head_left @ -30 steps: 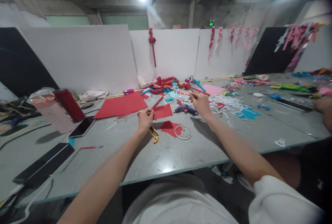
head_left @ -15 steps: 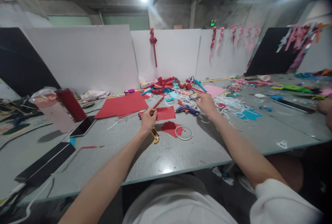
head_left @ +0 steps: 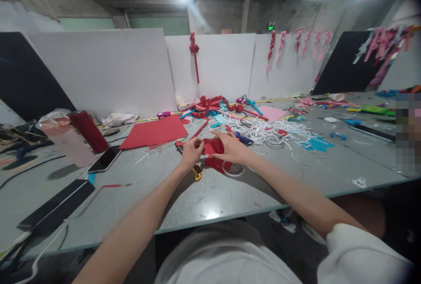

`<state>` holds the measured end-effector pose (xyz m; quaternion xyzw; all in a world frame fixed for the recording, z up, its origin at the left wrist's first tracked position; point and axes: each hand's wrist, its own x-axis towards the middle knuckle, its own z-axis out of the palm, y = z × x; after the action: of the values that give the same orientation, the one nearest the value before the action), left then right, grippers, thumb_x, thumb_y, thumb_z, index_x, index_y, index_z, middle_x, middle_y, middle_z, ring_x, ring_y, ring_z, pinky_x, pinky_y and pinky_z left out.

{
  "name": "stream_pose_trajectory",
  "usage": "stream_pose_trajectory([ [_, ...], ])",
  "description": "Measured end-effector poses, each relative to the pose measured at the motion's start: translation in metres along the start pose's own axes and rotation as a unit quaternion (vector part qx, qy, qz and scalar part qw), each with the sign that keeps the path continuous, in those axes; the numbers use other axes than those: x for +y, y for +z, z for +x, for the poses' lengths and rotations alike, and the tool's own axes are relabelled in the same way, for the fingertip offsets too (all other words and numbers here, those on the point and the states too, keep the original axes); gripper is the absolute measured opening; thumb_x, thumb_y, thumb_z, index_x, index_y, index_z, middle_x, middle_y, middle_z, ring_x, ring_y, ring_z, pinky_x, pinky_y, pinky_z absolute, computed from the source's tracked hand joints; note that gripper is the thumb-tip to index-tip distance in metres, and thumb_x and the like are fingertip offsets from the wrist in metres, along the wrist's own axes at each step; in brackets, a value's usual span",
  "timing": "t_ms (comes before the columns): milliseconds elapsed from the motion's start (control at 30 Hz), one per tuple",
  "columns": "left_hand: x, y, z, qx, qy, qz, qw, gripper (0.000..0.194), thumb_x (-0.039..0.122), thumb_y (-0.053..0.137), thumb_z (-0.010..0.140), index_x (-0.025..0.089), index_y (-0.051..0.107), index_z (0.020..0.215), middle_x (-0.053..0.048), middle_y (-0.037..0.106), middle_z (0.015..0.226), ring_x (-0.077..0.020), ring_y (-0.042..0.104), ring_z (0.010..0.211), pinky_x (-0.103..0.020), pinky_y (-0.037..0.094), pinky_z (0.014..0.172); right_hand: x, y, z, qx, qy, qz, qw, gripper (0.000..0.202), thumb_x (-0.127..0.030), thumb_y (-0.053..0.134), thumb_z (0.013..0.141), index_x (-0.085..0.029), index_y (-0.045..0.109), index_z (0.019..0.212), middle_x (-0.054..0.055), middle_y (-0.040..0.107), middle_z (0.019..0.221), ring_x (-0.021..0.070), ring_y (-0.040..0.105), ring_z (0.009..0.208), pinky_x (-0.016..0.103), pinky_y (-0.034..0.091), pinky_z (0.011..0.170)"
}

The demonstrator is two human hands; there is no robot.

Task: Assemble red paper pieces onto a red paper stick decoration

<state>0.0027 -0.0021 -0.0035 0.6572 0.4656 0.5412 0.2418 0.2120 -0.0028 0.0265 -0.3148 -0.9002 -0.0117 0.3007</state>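
- Head view: small red paper piece [head_left: 213,145] lies between the two hands, just above the grey tabletop or touching it; cannot tell which.
- Left hand [head_left: 191,153]: fingertips pinched at the paper's left end. Right hand [head_left: 232,149]: thumb and fingers spread around its right end; whether they clamp it, cannot tell.
- Handling (judged): light, thin, fairly stiff for paper; creases easily, low slip. Best hold: fingertips at opposite ends, little pressure.
- Near side: yellow utility knife [head_left: 198,173] by the left hand, blade state unclear; red scrap [head_left: 213,164] partly under a pale ring [head_left: 237,174], both just below the right hand.
- Far side: blue glue gun [head_left: 244,139] beside the right hand, then the heap of white strips [head_left: 263,134]; large red sheet [head_left: 154,132] to the left.
- Room: grey tabletop [head_left: 197,203] extends towards the person, ending at a straight front edge; sideways and far-side movement looks tighter.
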Motion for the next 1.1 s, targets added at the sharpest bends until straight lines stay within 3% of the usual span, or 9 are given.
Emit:
stream_pose_trajectory([
  [167,0.002,-0.002,0.000,-0.020,-0.054,-0.032,0.998,0.020,0.035,0.063,0.086,0.016,0.065,0.083,-0.001,0.065,0.057,-0.0156,0.064,0.051,-0.024,0.046,0.052,0.006,-0.005,-0.001,-0.001,0.002,0.005,1.000,0.081,-0.042,0.072,0.085,-0.024,0.035,0.154,0.014,0.064,0.134,0.0310,0.060,0.123,0.050,0.032,0.111],
  [267,0.001,-0.003,0.000,-0.033,-0.066,-0.043,0.996,0.024,0.039,0.062,0.089,0.015,0.065,0.087,-0.004,0.068,0.063,-0.0156,0.066,0.054,-0.024,0.049,0.053,0.005,-0.006,-0.001,-0.002,0.013,0.028,1.000,0.072,-0.038,0.070,0.086,-0.024,0.040,0.150,0.012,0.068,0.128,0.0291,0.063,0.118,0.048,0.033,0.110],
  [433,0.003,-0.004,0.001,-0.103,-0.023,-0.114,0.988,0.050,0.050,0.061,0.091,0.020,0.056,0.131,-0.011,0.071,0.110,-0.0152,0.071,0.075,-0.027,0.057,0.065,-0.002,-0.009,-0.001,-0.012,0.024,0.093,0.995,0.067,-0.031,0.068,0.087,-0.025,0.041,0.148,0.008,0.074,0.114,0.0263,0.066,0.113,0.046,0.036,0.109],
  [533,0.007,-0.006,0.000,-0.155,0.028,-0.108,0.982,0.058,0.049,0.072,0.085,0.022,0.056,0.133,-0.014,0.064,0.128,-0.0188,0.070,0.095,-0.027,0.058,0.073,-0.002,-0.010,-0.001,-0.006,0.026,0.130,0.991,0.061,-0.030,0.067,0.089,-0.025,0.045,0.146,0.007,0.074,0.111,0.0242,0.068,0.107,0.043,0.042,0.104],
  [700,0.007,-0.008,-0.001,-0.164,0.053,-0.109,0.979,0.053,0.044,0.079,0.080,0.020,0.058,0.123,-0.011,0.065,0.121,-0.0158,0.069,0.085,-0.027,0.058,0.071,0.006,-0.005,0.000,-0.006,0.032,0.189,0.981,0.060,-0.032,0.066,0.090,-0.021,0.043,0.145,0.007,0.074,0.101,0.0215,0.069,0.092,0.036,0.052,0.087],
  [900,0.005,-0.006,0.000,-0.177,0.035,-0.135,0.974,0.035,0.044,0.075,0.082,0.016,0.061,0.097,-0.004,0.069,0.092,-0.0145,0.070,0.073,-0.028,0.057,0.071,0.009,-0.003,-0.001,-0.003,0.045,0.208,0.977,0.053,-0.037,0.065,0.092,-0.022,0.049,0.140,0.007,0.073,0.099,0.0209,0.069,0.091,0.035,0.052,0.085],
  [1000,0.006,-0.006,0.000,-0.154,0.017,-0.147,0.977,0.034,0.044,0.076,0.082,0.016,0.060,0.092,-0.001,0.068,0.078,-0.0158,0.070,0.071,-0.029,0.058,0.071,0.010,-0.004,0.000,-0.006,0.063,0.224,0.973,0.053,-0.041,0.065,0.092,-0.023,0.050,0.140,0.007,0.073,0.100,0.0210,0.068,0.092,0.035,0.052,0.084],
  [1100,0.006,-0.005,0.000,-0.117,-0.003,-0.166,0.979,0.036,0.045,0.078,0.079,0.017,0.058,0.088,0.000,0.067,0.072,-0.0167,0.071,0.069,-0.030,0.058,0.070,0.016,-0.003,0.001,-0.003,0.081,0.251,0.965,0.066,-0.044,0.075,0.083,-0.023,0.049,0.140,0.006,0.072,0.101,0.0215,0.068,0.093,0.037,0.052,0.087],
])
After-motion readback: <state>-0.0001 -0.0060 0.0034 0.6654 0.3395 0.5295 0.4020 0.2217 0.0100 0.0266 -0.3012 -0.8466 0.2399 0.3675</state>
